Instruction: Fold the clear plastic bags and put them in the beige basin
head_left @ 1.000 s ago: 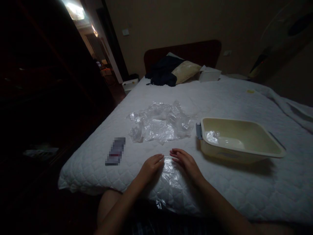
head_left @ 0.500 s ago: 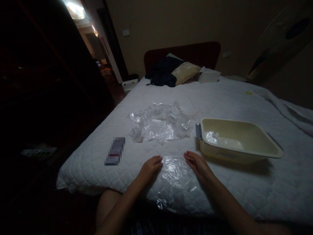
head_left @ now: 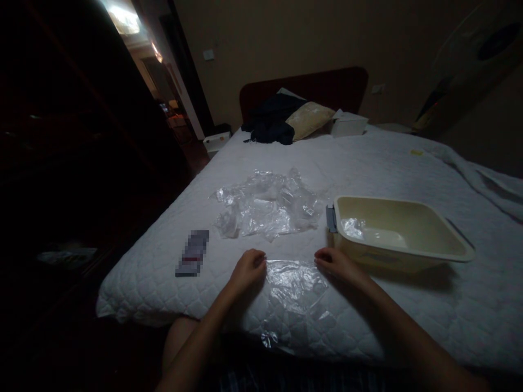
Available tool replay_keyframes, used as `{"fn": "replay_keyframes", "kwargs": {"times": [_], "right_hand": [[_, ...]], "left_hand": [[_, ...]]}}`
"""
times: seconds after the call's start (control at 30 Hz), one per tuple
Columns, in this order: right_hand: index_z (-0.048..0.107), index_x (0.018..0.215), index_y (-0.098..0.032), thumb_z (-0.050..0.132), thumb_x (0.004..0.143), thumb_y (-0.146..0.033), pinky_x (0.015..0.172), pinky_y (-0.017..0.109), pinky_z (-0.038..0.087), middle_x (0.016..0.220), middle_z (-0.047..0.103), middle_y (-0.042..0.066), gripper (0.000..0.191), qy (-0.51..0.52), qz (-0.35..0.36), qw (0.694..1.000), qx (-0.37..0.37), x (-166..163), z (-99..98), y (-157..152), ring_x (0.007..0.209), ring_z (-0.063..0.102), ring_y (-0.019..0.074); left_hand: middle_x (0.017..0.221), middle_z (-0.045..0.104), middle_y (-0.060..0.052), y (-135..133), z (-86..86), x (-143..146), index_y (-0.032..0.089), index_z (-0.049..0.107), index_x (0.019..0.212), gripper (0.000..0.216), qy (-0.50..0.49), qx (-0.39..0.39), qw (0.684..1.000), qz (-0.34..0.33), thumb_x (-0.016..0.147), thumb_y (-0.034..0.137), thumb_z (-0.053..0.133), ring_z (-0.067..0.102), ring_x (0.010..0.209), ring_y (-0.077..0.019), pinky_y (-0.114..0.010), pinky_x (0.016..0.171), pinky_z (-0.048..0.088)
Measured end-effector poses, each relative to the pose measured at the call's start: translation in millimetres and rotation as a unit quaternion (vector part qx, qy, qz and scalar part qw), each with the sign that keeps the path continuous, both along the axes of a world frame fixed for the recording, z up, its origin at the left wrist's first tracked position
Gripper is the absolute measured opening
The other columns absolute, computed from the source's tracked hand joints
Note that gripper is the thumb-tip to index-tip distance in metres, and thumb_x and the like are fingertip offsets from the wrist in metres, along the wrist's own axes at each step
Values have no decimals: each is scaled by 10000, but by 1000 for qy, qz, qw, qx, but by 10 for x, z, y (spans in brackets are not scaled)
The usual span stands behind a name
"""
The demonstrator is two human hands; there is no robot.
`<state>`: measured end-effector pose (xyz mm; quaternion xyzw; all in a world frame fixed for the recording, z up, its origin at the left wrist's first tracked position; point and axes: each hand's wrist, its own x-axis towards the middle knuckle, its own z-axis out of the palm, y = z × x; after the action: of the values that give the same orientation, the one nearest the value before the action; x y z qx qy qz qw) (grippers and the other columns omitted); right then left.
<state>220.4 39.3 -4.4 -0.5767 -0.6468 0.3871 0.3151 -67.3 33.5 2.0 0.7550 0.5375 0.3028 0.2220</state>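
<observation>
A pile of clear bags (head_left: 267, 209) lies behind the flat bag (head_left: 296, 288), and a tub (head_left: 400, 231) sits to its right. The left hand (head_left: 247, 269) is curled at the flat bag's left edge. The right hand (head_left: 337, 264) lies flat at its right edge, fingers (head_left: 322, 255) together.

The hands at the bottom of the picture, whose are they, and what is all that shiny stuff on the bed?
Those hands belong to a person wearing a camera on their head, so you look down just as they do. The left hand and the right hand rest on the two sides of a clear plastic bag, which lies flat on the white bed. Neither hand lifts anything. Further away is a pile of crumpled clear plastic. To the right sits a cream tub with a bit of plastic in it. To the left lies a small dark flat thing, too blurred to name. Pillows lie at the far end.
</observation>
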Motion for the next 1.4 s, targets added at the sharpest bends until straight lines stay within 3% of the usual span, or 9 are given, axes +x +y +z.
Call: {"fn": "replay_keyframes", "kwargs": {"times": [0.13,0.27,0.37,0.53,0.73,0.97,1.13,1.23,1.4], "right_hand": [[614,714,-138,577,641,-265,550,250,390,679,617,55,150,-96,42,994,3,-47,-40,33,629,552,170],[578,597,-154,572,612,-202,485,219,334,577,574,15,51,-85,45,995,-15,-98,-19,79,545,498,131],[567,599,-164,577,617,-234,476,223,330,549,551,-6,73,-8,36,999,-7,-119,22,129,525,479,128],[562,605,-176,605,616,-284,525,244,366,567,558,-10,117,88,-4,996,33,-157,109,232,562,506,145],[560,672,-187,568,698,-313,571,264,395,630,559,3,130,78,-6,990,114,-188,179,253,613,525,160],[581,777,-201,511,770,-321,728,324,422,791,598,54,139,-34,30,981,190,-105,275,3,780,552,201],[615,835,-224,475,800,-302,783,383,416,899,617,90,164,-112,74,957,258,7,250,-264,860,545,223],[640,843,-238,493,793,-310,796,418,414,941,634,101,171,-141,91,948,270,84,176,-405,888,553,240],[641,844,-263,520,778,-315,819,425,440,905,668,74,148,-99,113,964,220,175,33,-590,865,593,225]], "left_hand": [[826,561,-35,121,-63,11,143,594,892,258,29,-86,996,-9,643,209,598,522,760,-148,-269,702,420],[678,522,12,198,-36,26,148,593,751,176,65,-149,986,-23,584,198,614,476,628,-119,-228,569,372],[604,490,37,263,-11,31,146,537,658,93,-1,-177,984,-37,604,208,583,447,569,-98,-211,524,340],[560,473,50,388,-18,29,158,460,612,146,-185,-165,969,-15,617,223,590,455,531,-83,-209,529,364],[716,584,3,374,-35,27,160,543,851,255,-241,-146,960,-7,610,176,624,565,662,-118,-251,647,453],[889,598,-47,150,74,16,163,579,891,182,-91,-15,994,-54,714,165,537,556,840,-166,-305,773,445],[901,586,-66,-134,183,27,178,568,913,180,16,98,988,-117,760,147,478,520,883,-183,-337,784,435],[910,596,-74,-303,144,39,177,574,920,184,80,155,973,-154,798,162,437,526,875,-185,-348,771,436],[933,625,-61,-483,-46,3,198,580,911,194,138,213,952,-174,852,207,395,558,903,-173,-353,802,449]]}}
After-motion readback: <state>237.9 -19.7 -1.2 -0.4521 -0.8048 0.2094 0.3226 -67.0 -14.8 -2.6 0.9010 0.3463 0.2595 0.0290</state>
